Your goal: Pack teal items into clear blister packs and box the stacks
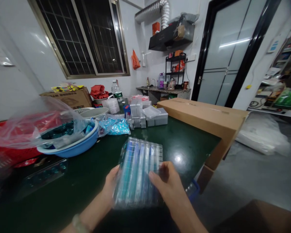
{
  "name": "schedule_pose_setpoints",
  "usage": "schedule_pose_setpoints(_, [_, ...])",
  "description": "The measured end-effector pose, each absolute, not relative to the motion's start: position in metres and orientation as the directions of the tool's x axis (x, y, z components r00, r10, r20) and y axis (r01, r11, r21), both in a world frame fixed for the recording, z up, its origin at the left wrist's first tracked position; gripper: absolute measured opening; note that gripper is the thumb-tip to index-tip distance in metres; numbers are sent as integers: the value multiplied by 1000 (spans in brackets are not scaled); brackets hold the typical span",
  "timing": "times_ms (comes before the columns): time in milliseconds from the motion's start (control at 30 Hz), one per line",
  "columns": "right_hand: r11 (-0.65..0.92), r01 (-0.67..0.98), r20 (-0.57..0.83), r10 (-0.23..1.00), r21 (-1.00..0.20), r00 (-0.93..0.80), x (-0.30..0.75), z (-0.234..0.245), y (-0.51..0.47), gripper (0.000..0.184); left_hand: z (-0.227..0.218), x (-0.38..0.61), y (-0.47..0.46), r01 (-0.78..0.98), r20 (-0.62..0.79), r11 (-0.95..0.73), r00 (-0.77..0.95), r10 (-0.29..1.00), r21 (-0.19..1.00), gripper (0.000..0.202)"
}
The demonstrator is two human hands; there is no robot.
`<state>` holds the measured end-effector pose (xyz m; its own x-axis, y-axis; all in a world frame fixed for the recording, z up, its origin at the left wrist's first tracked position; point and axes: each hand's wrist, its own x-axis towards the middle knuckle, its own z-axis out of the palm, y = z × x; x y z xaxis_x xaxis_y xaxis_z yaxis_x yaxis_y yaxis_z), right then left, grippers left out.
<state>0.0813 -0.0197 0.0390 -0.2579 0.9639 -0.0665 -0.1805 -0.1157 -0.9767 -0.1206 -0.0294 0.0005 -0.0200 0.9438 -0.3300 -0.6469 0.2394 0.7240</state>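
Observation:
Both my hands hold a stack of clear plastic trays [138, 168] with blue pieces in their rows, just above the dark green table [92, 168]. My left hand [111, 186] grips the stack's left edge from below, fingers mostly hidden behind it. My right hand [168, 187] clasps the right edge, thumb lying across the top of the trays.
A blue basin [72, 147] with a clear plastic bag sits at left beside a red basket [5, 152]. Small clear boxes [145, 116] and blue packets [116, 126] lie at the back. A long cardboard box [203, 118] lines the table's right edge. A single tray [42, 176] lies at left.

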Motion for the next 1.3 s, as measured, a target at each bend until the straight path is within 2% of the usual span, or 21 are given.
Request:
schedule_pose_setpoints(100, [-93,-155,-56,972,-983,-226,79,33,-17,27,-3,-123,-29,-678,-204,244,141,969,693,26])
schedule_pose_setpoints(167, [-86,-157,-50,975,-984,-219,78,30,-16,26,-6,-124,-28,-682,-202,280,194,960,675,30])
schedule_pose_setpoints(400, [-131,-215,-77,967,-968,-244,76,34,-15,28,-7,-124,-26,-661,-232,255,124,965,706,28])
schedule_pose_setpoints(567, [-163,-221,-128,978,-962,-164,69,31,-13,37,-4,-125,-25,-683,-241,306,192,951,663,30])
schedule_pose_setpoints(733, [-213,-241,-174,969,-947,-176,67,24,-11,37,-6,-125,-25,-689,-270,340,214,939,640,28])
schedule_pose_setpoints(833, [-249,-263,-202,960,-932,-194,68,24,-11,43,-6,-124,-25,-674,-325,378,211,922,634,36])
schedule_pose_setpoints(1067, [-283,-224,-250,954,-933,-164,66,22,-9,59,-5,-123,-23,-665,-322,414,264,909,621,42])
schedule_pose_setpoints(1300, [-330,-289,-242,923,-899,-301,76,28,-9,71,-4,-121,-21,-649,-338,371,182,923,664,39])
